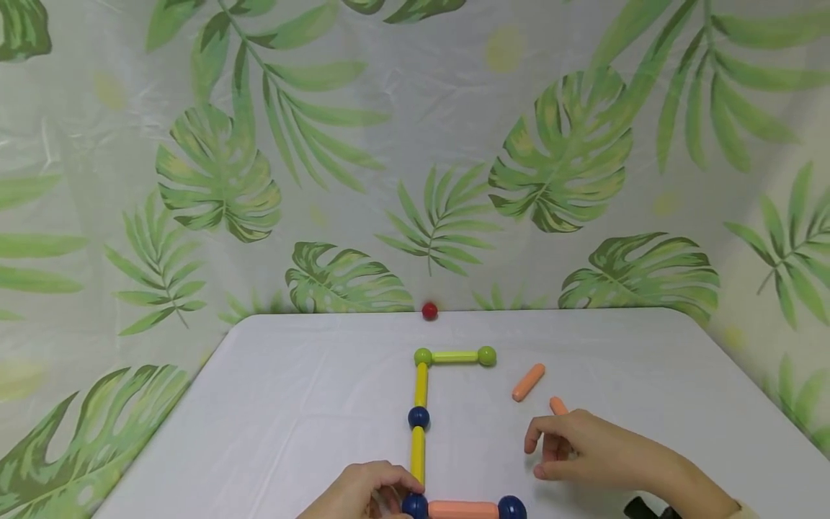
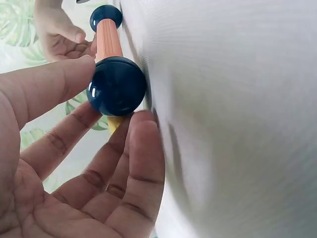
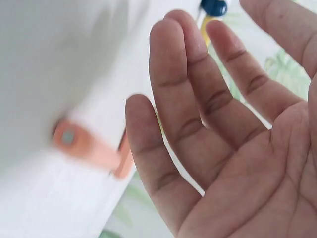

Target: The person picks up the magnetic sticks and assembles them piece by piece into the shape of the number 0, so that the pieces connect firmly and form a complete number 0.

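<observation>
My left hand (image 1: 369, 490) holds a dark blue ball (image 2: 117, 88) between thumb and fingers, at the near left corner of a stick-and-ball shape. From that ball an orange stick (image 1: 463, 509) runs right to another blue ball (image 1: 512, 507). A yellow stick (image 1: 418, 455) leads away from it to a blue ball (image 1: 418, 417), then a second yellow stick (image 1: 421, 384) reaches a green ball (image 1: 423, 357). My right hand (image 1: 583, 450) hovers with loosely bent fingers and nothing in them. Just beyond it lies a loose orange stick (image 1: 558, 406), partly hidden by the hand in the head view.
Another loose orange stick (image 1: 528, 382) lies farther off on the white table (image 1: 292, 404). A light green stick (image 1: 455, 356) joins the far green ball to a second green ball (image 1: 487, 355). A red ball (image 1: 429, 311) sits at the far edge. Something black (image 1: 642, 508) shows at lower right.
</observation>
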`<control>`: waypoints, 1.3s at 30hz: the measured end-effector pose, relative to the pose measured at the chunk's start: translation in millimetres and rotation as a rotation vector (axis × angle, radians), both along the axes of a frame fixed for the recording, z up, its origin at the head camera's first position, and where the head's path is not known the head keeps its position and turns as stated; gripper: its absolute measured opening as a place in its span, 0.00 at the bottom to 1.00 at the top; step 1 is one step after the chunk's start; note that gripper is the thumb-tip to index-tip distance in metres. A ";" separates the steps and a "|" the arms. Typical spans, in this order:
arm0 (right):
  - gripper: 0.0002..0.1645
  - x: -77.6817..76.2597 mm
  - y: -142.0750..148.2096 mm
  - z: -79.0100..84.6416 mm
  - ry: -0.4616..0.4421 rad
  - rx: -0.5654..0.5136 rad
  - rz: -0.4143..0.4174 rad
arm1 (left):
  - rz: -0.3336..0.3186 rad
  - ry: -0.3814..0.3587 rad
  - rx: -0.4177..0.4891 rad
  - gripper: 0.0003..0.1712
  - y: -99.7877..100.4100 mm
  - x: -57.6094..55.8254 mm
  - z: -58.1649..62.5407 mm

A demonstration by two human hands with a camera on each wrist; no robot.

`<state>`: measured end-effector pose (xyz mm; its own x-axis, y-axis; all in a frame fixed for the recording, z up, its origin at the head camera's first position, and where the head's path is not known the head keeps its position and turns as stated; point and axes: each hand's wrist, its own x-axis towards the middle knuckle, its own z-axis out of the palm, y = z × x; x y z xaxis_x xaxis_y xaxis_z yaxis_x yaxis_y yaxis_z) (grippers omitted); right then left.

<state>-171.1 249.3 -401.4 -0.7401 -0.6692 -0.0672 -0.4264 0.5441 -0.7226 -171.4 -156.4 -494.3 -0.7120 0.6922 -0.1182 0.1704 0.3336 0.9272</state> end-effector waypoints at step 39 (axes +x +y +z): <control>0.16 -37.0 53.8 -14.8 -0.021 0.157 -0.462 | -0.273 0.530 -0.299 0.18 84.7 6.6 78.2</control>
<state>-208.1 303.1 -416.3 -0.9547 -0.2516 -0.1588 -0.1009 0.7759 -0.6228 -164.8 -71.7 -416.1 -0.5300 0.8479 -0.0152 0.6929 0.4433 0.5687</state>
